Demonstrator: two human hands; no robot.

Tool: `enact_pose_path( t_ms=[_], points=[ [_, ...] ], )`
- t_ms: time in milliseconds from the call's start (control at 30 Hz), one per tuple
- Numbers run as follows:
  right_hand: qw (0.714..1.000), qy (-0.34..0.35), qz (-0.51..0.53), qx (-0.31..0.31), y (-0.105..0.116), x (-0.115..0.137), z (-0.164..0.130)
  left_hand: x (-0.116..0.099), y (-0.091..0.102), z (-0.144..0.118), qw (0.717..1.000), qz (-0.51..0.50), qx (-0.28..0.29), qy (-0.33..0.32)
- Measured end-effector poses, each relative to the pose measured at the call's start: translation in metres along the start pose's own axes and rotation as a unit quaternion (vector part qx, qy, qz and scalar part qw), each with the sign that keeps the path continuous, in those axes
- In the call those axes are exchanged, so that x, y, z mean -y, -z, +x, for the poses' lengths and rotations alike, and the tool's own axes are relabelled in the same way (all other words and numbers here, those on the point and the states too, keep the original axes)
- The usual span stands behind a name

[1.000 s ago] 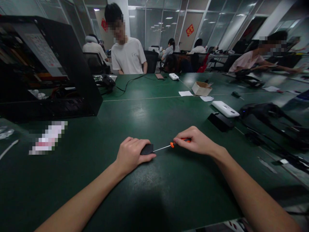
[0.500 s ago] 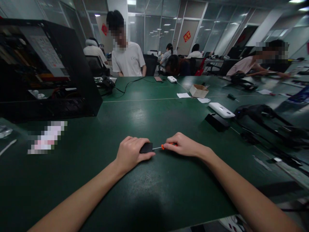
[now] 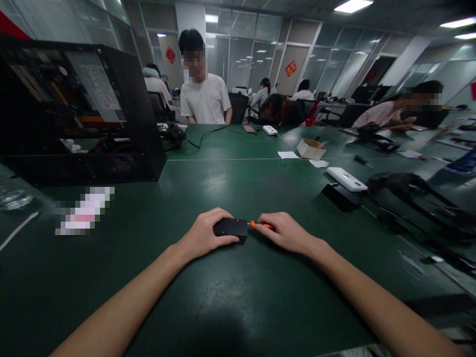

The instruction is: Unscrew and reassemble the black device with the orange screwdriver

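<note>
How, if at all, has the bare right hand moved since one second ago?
Yes: the right hand has moved left, closer to the black open-sided computer case and farther from the flat white rectangular device.

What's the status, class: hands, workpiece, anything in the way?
Left hand gripping black box. Right hand holding orange-and-black screwdriver, pointed at box's right end; tip contact unclear. Nothing else seen between the hands.

Glass partitions (image 3: 238, 54), desk chairs (image 3: 238, 105) and ceiling lights (image 3: 353, 6) show an office.
</note>
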State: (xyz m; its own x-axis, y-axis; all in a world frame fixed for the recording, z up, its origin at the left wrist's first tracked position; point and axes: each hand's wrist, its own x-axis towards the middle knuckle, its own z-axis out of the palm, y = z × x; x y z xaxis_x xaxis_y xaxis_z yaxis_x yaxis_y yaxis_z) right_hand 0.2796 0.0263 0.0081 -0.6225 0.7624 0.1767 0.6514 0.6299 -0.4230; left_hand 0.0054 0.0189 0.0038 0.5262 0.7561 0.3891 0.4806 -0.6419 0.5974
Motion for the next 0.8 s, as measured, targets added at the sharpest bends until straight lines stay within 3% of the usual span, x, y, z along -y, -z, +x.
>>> enact_pose_path(
  t_ms=[133,400,800],
  points=[
    [1.000,0.014,0.008,-0.020,-0.003,0.002,0.001,-0.001,0.000,0.000,1.000,-0.005,0.009,0.012],
    [0.998,0.043,-0.037,-0.020,0.020,-0.014,-0.004,-0.001,0.008,0.002,1.000,-0.012,0.002,0.026],
    [0.993,0.079,0.009,-0.091,-0.007,-0.005,0.009,-0.002,0.005,0.002,0.999,-0.021,0.008,0.028]
  ],
)
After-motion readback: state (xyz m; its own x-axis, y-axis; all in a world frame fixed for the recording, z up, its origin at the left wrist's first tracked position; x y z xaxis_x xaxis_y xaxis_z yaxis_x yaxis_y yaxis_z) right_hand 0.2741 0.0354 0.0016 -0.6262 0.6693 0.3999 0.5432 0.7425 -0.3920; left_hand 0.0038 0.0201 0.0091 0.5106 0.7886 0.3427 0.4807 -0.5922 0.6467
